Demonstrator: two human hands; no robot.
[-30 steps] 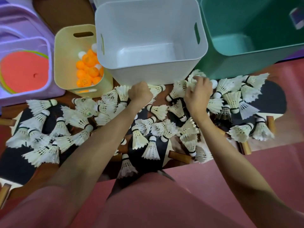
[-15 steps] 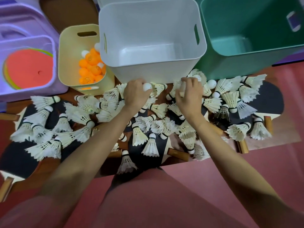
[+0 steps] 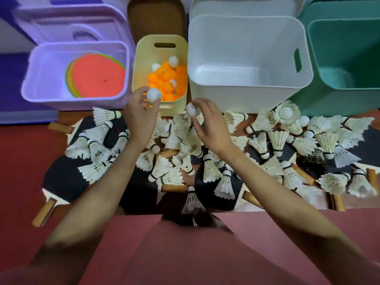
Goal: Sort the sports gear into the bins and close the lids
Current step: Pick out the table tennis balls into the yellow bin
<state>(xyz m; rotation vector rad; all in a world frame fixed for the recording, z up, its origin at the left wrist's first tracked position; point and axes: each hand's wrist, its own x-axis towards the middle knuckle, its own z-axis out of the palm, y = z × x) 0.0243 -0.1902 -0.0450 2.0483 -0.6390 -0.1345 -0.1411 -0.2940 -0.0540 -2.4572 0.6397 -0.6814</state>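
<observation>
My left hand [image 3: 139, 116] pinches a white ping-pong ball [image 3: 153, 95] over the near rim of the small yellow bin [image 3: 144, 50], which holds orange and white balls. My right hand [image 3: 211, 124] pinches a second white ball [image 3: 192, 109] just right of that bin's front corner. Several white shuttlecocks [image 3: 277, 140] lie scattered on the floor over black table-tennis paddles [image 3: 65, 177]. Another white ball [image 3: 286, 112] rests among shuttlecocks at the right.
A purple bin [image 3: 30, 79] at the left holds flat coloured discs. A large white bin [image 3: 246, 93] and a green bin [image 3: 314, 58] stand bare inside. Lids lie behind the bins, a brown one [image 3: 156, 15] behind the yellow bin. Red mat lies nearest me.
Both hands rose from the shuttlecock pile in front of the white bin and moved left, each with a white ball. The view shifted left too.
</observation>
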